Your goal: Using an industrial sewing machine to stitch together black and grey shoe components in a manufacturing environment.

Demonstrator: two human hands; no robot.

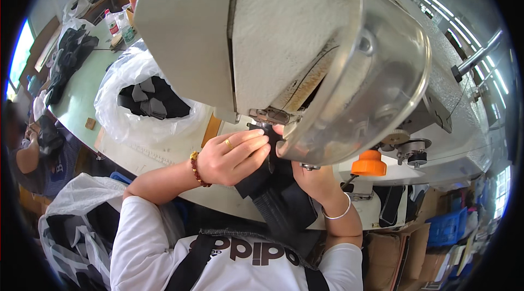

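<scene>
A large pale sewing machine [185,34] looms over the work, with a clear curved guard [376,89] at its right side. Below the needle area lies a piece of black fabric [284,198], which hangs over the table edge toward me. My left hand [232,157], with a ring and a beaded bracelet, has its fingers pressed together on the fabric's left side, close under the needle. On the other side, my right hand [316,182] grips the same fabric; the guard hides part of it, and only a fingertip shows by the needle.
On the left of the table sits a white plastic bag [114,94] of dark cut pieces. Another filled bag [82,225] stands at lower left. An orange cap [369,164] sits at the machine's right. Far left, another person [38,154] handles dark cloth. Cardboard boxes [387,258] stand at lower right.
</scene>
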